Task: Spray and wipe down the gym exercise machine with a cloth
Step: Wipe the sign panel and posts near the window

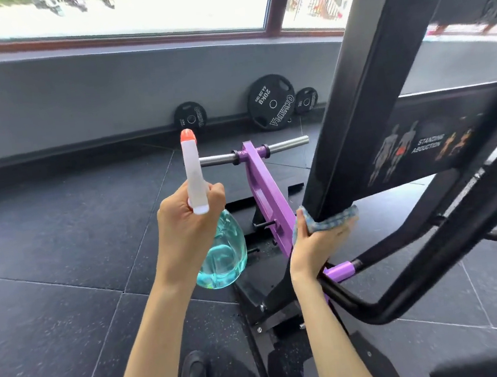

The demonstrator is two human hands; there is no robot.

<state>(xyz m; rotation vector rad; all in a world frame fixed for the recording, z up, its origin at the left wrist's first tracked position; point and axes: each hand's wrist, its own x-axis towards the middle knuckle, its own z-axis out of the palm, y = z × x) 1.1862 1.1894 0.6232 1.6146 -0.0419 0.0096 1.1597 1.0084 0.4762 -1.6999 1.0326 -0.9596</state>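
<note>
While the left hand [187,225] grips a teal sprayer [222,255], the right hand [311,245] clasps blue cloth [335,219] round the post [364,94].

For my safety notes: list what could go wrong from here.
1. The right hand presses the cloth on the post close beside the purple arm; if that arm pivots, fingers might get pinched.
2. The bottle in the left hand aims past the post; a squeeze would probably wet the floor.

This is a gym. Black weight plates [271,102] lean against the wall [70,94], the floor [58,238] is dark speckled rubber tile, and a plate-loaded exercise machine [364,94] with a purple lever arm [264,183] carries a placard [424,140] reading "Standing Abduction".
</note>
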